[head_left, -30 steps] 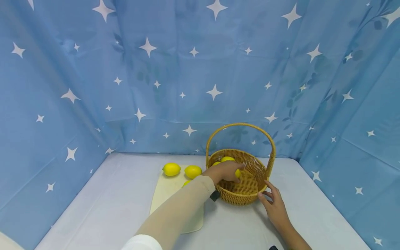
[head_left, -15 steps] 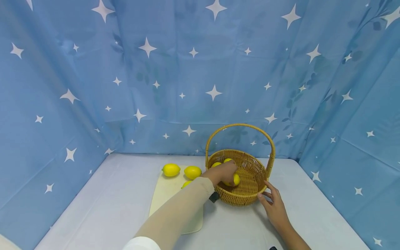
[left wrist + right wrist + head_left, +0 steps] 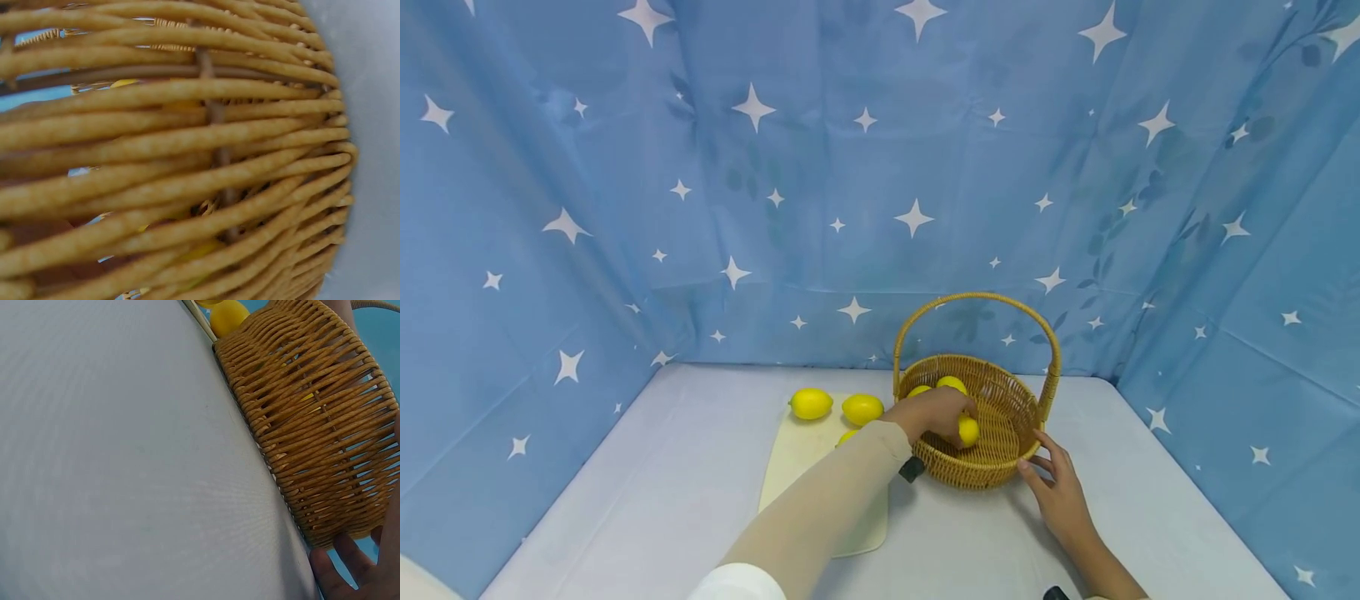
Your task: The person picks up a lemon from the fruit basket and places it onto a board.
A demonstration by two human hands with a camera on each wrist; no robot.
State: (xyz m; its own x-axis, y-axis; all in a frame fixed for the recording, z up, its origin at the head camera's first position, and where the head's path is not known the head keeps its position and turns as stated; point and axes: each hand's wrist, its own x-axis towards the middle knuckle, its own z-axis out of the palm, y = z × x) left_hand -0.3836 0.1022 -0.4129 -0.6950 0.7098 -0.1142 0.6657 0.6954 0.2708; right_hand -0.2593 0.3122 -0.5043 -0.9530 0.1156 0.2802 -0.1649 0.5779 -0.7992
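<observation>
In the head view, my left hand (image 3: 936, 412) reaches over the near left rim into a wicker basket (image 3: 966, 479). Its fingers curl around a lemon (image 3: 968, 432) low in the basket; part of that lemon is covered by the hand. Another lemon (image 3: 952, 384) lies behind the hand, and one more shows at the left inner wall. Spread fingers of my right hand (image 3: 1060, 496) rest against the basket's near right rim. The right wrist view has those fingertips touching the woven side (image 3: 312, 419). Weave (image 3: 156, 137) fills the left wrist view, with yellow glimpsed through its gaps.
Left of the basket lies a cream cutting board (image 3: 797, 467). On it are a lemon (image 3: 811, 403), a second lemon (image 3: 862, 409) and a third, partly hidden by the left sleeve (image 3: 827, 500). The basket's tall handle (image 3: 976, 296) arches above. A blue starry curtain (image 3: 820, 167) surrounds the white table (image 3: 625, 483).
My left hand has lowered with the lemon inside the basket, then shifted slightly, its fingers more bent than at first. The right hand has stayed at the rim.
</observation>
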